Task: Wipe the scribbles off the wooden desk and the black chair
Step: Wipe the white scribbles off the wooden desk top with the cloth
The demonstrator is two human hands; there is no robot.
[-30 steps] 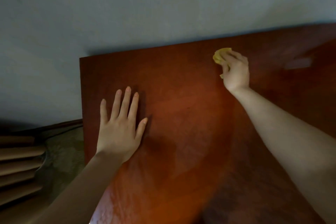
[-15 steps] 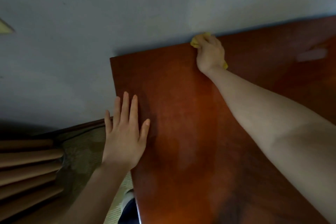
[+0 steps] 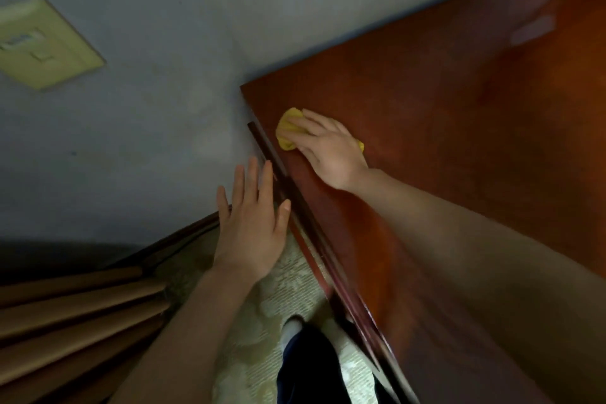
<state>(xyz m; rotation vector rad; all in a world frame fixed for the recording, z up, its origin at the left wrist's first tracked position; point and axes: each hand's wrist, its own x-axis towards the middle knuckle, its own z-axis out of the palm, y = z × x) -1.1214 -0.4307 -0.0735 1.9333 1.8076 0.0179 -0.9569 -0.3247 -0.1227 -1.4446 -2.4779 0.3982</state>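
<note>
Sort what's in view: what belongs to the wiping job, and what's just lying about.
Job: wooden desk; yellow cloth; right hand, pressing it down; left hand, open beside the desk's edge.
Lying about: wall plate; patterned carpet; brown slats.

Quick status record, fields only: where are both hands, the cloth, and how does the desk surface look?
wooden desk: glossy reddish top; no scribbles discernible, picture blurred
yellow cloth: bunched, near the wooden desk's far left corner
right hand: fingers laid over the yellow cloth, pressing it down
left hand: fingers straight, beside the wooden desk's left edge, holding nothing
black chair: not in view
</note>
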